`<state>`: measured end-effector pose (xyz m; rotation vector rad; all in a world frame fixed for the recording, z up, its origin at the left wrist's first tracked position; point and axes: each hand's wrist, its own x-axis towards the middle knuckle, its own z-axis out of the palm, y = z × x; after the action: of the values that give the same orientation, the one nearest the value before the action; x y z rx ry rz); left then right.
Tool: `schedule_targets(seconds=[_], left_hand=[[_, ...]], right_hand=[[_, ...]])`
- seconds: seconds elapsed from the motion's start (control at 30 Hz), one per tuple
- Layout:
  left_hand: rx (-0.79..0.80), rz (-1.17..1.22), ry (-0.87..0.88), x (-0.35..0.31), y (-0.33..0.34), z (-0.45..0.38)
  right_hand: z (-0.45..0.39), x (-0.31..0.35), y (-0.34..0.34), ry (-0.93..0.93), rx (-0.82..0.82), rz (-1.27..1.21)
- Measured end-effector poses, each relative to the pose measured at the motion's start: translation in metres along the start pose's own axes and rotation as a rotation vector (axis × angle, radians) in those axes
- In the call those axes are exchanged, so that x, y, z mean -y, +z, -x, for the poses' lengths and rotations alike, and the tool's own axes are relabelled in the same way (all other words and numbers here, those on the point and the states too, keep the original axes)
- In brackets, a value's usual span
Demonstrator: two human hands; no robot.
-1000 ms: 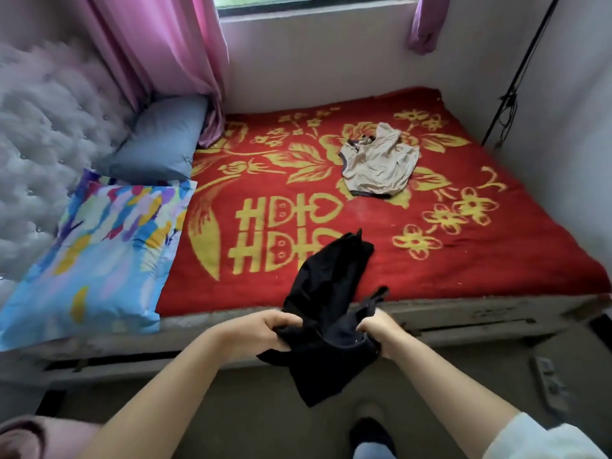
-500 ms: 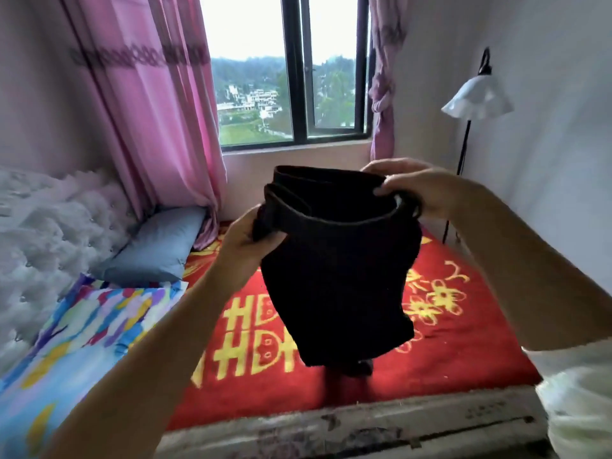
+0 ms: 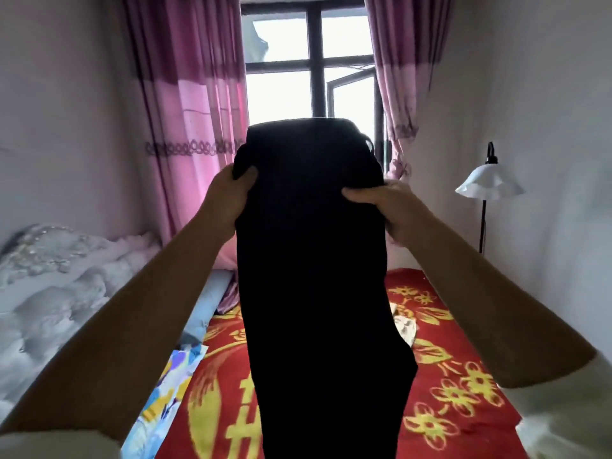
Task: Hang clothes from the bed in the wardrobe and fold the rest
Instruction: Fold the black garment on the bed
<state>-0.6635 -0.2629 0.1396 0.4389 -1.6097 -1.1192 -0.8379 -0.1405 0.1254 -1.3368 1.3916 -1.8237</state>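
Currently I see the black garment (image 3: 318, 276) held raised above the bed (image 3: 463, 392), hanging lengthwise. Left hand (image 3: 228, 197) grips its upper left edge; right hand (image 3: 387, 203) grips its upper right edge. Behind: window (image 3: 311, 67), pink curtains (image 3: 188, 120), floor lamp (image 3: 486, 187).

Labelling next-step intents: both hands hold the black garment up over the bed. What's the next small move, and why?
Probably lower it flat onto the red and yellow patterned blanket to start folding. The left hand and right hand each grip a side of the long black cloth garment near its top, so it hangs straight and unfolded above the bed. No hanger or wardrobe is in view.
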Motion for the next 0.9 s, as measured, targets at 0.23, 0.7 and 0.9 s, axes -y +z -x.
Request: schedule_targets(seconds=[0.23, 0.7, 0.9], left_hand=[[-0.025, -0.072, -0.199, 0.065, -0.05, -0.013], [-0.006, -0.279, -0.479, 0.317, -0.102, -0.123], [-0.089, -0.58, -0.538, 0.448, -0.087, -0.297]], right_hand=[[-0.024, -0.055, 0.033, 0.117, 0.107, 0.285], [-0.197, -0.273, 0.068, 0.482, 0.365, 0.374], [-0.387, -0.388, 0.074, 0.476, 0.091, 0.2]])
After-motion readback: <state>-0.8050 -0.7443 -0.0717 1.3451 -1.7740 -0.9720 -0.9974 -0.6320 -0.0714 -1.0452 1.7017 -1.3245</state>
